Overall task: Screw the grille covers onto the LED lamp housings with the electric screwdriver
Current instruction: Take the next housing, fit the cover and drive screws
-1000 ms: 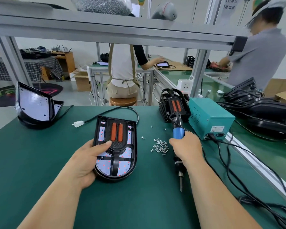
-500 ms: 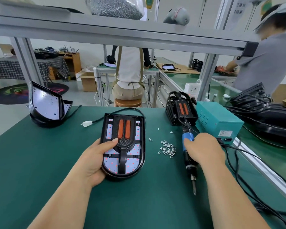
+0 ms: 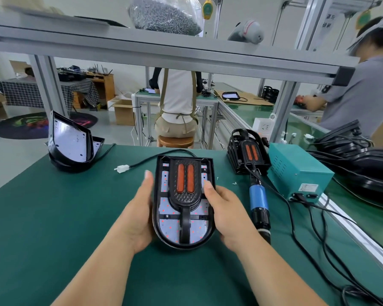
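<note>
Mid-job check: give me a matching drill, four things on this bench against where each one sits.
Things:
1. electric screwdriver
2. lamp housing
3. white connector
4. teal power box

Places:
A. held between the left hand and the right hand
B. lying loose on the green mat, just right of the right hand
C. at the bench's right side, cable plugged into its front
D. on the mat, left of the housing's far end

Pairs: 1-B, 2-A, 3-D, 4-C
</note>
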### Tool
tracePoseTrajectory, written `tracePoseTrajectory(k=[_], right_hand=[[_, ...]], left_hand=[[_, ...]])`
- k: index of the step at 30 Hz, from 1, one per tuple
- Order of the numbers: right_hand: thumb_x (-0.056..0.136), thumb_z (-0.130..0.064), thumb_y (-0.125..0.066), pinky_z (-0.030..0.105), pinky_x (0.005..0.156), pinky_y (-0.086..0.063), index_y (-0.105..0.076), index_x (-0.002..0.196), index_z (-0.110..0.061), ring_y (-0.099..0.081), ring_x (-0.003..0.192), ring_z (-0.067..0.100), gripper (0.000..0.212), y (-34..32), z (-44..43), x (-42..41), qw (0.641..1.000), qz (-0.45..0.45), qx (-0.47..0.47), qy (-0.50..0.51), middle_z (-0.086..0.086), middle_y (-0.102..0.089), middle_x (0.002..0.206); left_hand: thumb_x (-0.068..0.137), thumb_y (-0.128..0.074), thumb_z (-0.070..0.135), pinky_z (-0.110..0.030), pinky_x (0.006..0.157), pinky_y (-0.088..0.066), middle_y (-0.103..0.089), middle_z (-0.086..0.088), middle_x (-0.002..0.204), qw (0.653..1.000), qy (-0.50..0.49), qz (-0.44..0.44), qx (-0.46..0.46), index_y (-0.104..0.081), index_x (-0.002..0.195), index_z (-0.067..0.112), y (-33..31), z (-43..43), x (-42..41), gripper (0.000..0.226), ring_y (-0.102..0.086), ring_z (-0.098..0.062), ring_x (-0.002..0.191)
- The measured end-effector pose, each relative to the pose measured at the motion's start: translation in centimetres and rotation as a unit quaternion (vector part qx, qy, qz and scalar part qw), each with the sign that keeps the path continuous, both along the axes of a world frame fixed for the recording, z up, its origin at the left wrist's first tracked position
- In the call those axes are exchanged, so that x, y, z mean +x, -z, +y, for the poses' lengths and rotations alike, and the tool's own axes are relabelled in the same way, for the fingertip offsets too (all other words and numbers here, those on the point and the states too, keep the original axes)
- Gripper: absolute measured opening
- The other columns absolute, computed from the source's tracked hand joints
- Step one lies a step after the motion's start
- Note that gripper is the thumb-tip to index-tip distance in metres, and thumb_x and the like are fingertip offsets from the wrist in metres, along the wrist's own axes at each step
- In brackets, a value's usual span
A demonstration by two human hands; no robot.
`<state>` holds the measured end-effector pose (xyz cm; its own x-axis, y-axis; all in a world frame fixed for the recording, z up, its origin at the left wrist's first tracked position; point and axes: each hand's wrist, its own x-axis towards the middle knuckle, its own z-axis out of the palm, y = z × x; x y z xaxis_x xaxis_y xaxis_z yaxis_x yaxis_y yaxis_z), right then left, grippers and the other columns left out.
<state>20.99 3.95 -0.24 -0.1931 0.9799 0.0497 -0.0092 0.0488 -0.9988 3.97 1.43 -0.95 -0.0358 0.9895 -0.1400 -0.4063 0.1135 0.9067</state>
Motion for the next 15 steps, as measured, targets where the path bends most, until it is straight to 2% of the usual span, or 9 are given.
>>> tracePoseTrajectory(k=[2,4,6,9,11,13,15], right_hand=[[0.102,-0.034,-0.05,0.026,0.08,-0.058,-0.08,0.082,-0.028,-0.073,0.088,0.012,0.037,-0.3,-0.3,0.0,0.999,0.024,-0.004,-0.033,-0.002,-0.078,0.092],[0.102,-0.034,-0.049,0.026,0.078,-0.058,-0.08,0.078,-0.032,-0.073,0.081,0.01,0.04,-0.5,-0.6,-0.2,0.997,0.039,-0.015,-0.064,-0.002,-0.078,0.088],[0.102,-0.032,-0.049,0.027,0.072,-0.059,-0.081,0.079,-0.026,-0.073,0.077,0.013,0.04,-0.6,-0.8,-0.5,0.994,0.07,-0.029,-0.073,0.003,-0.078,0.085],[0.1,-0.032,-0.051,0.032,0.067,-0.06,-0.076,0.088,-0.009,-0.073,0.075,0.022,0.036,-0.7,-1.0,-0.7,0.986,0.148,-0.048,-0.061,0.015,-0.076,0.09],[0.1,-0.031,-0.051,0.032,0.064,-0.06,-0.075,0.088,-0.007,-0.073,0.075,0.024,0.037,-0.6,-1.0,-0.7,0.982,0.172,-0.049,-0.052,0.016,-0.076,0.09],[0.101,-0.03,-0.05,0.032,0.064,-0.06,-0.076,0.085,-0.009,-0.073,0.074,0.023,0.037,-0.2,-0.8,-0.9,0.983,0.175,-0.046,-0.036,0.015,-0.076,0.089],[0.098,-0.03,-0.053,0.037,0.074,-0.061,-0.077,0.083,-0.011,-0.073,0.078,0.023,0.034,0.0,-0.9,-1.4,0.985,0.17,-0.04,-0.012,0.014,-0.077,0.091]], left_hand=[[0.088,-0.029,0.076,-0.049,0.101,-0.048,-0.07,-0.012,0.124,0.999,-0.034,-0.008,0.003,-0.061,0.135,0.025,-0.2,0.4,-1.0,0.077,-0.068,-0.03,0.113],[0.079,-0.025,0.081,-0.045,0.094,-0.049,-0.072,-0.011,0.12,0.999,-0.026,-0.002,0.026,-0.074,0.118,0.024,-0.3,0.3,-1.5,0.085,-0.07,-0.027,0.11],[0.071,-0.025,0.083,-0.042,0.092,-0.048,-0.073,-0.01,0.119,0.999,0.008,-0.01,0.039,-0.078,0.108,0.027,-0.6,-0.2,-1.3,0.086,-0.07,-0.023,0.109],[0.068,-0.025,0.082,-0.038,0.094,-0.047,-0.071,-0.009,0.123,0.997,0.045,-0.011,0.054,-0.072,0.121,0.02,-0.6,-0.6,-0.8,0.095,-0.068,-0.021,0.113],[0.068,-0.024,0.081,-0.033,0.087,-0.055,-0.072,-0.01,0.122,0.997,0.041,0.001,0.06,-0.065,0.128,0.017,-0.5,-0.5,-0.5,0.096,-0.069,-0.021,0.112],[0.069,-0.024,0.08,-0.025,0.077,-0.059,-0.073,-0.008,0.118,0.997,0.049,0.004,0.061,-0.072,0.12,0.02,-0.4,-0.4,-0.5,0.092,-0.071,-0.018,0.108],[0.072,-0.023,0.081,-0.022,0.075,-0.059,-0.074,-0.004,0.117,0.996,0.069,-0.007,0.055,-0.079,0.108,0.029,-0.4,-0.5,-0.4,0.085,-0.071,-0.016,0.107]])
